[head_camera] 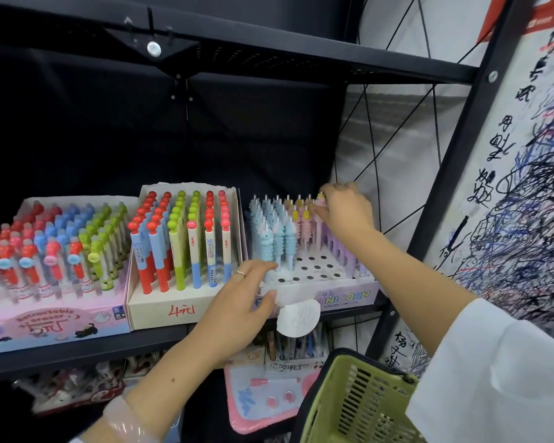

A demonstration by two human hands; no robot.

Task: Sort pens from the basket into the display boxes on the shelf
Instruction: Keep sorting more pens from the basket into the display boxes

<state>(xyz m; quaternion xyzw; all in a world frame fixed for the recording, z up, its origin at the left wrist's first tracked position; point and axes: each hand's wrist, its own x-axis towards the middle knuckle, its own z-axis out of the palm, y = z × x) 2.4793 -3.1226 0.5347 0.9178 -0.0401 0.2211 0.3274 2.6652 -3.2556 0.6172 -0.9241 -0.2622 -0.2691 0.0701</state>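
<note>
A person is standing at a black shelf (pixel 87 353) that is carrying three display boxes of pens side by side. The unicorn box (pixel 349 297), pale pink with a white perforated top, is serving as the landmark here. The right hand (pixel 346 209) is reaching to the back right part of that box, its fingers curled and pinching a pink pen (pixel 321 203) that is standing among the upright pens there. The left hand (pixel 240 306) is resting at the front left corner of the unicorn box, fingers lying fairly straight across the box top and the thumb pressing against the front face, gripping nothing; a ring is showing on one finger. Blue unicorn pens (pixel 269 231) are filling the left rows of the box, lilac pens (pixel 339 247) are lining its right side, and many holes in the front middle are standing vacant. Just left of the unicorn box is sitting a cream box (pixel 160 311) of red, green and blue pens, and further left a pink box (pixel 45 327) of erasers. Below and to the right of the unicorn box, a green basket (pixel 359 404) is hanging by the person's white sleeve (pixel 499 372).
</note>
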